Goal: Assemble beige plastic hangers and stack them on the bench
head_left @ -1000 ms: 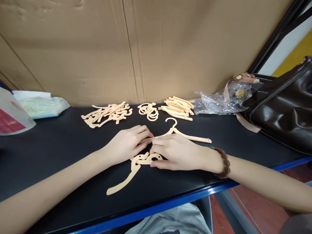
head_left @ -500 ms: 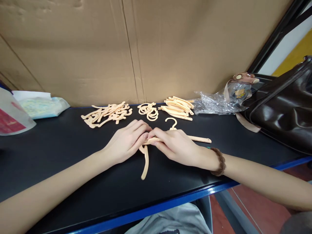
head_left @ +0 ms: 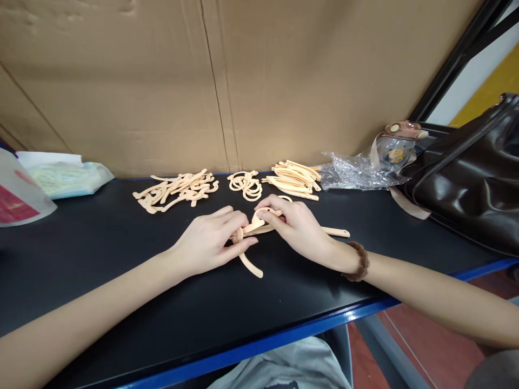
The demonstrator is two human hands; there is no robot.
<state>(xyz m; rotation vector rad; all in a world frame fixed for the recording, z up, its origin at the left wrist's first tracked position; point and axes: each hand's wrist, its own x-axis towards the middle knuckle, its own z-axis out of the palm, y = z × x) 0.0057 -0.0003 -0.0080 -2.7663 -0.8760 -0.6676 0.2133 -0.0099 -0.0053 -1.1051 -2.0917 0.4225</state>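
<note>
My left hand [head_left: 211, 237] is closed around a peach plastic hanger part, whose curved arm [head_left: 252, 266] sticks out below my fingers towards the table's front. Between thumb and fingers, my right hand [head_left: 304, 232] pinches the upper end of a joined peach hanger piece [head_left: 256, 221]; its lower end runs into my left fingers. How the pieces connect there is hidden by my fingertips. Behind and under my right hand lies another hanger, its bar end [head_left: 336, 232] showing to the right and its hook [head_left: 286, 198] partly covered.
Along the cardboard wall [head_left: 162, 108] lie piles of curved hanger arms [head_left: 178, 190], hooks [head_left: 246, 185] and slim bars [head_left: 294, 181]. Crumpled clear plastic [head_left: 346, 174] and a dark bag [head_left: 466, 183] are at right. A soft packet [head_left: 68, 177] and a cup [head_left: 24, 189] stand left.
My hands have moved slightly apart, and my right hand now raises its hanger piece into view. The curved arm below my left hand has swung to the right.
</note>
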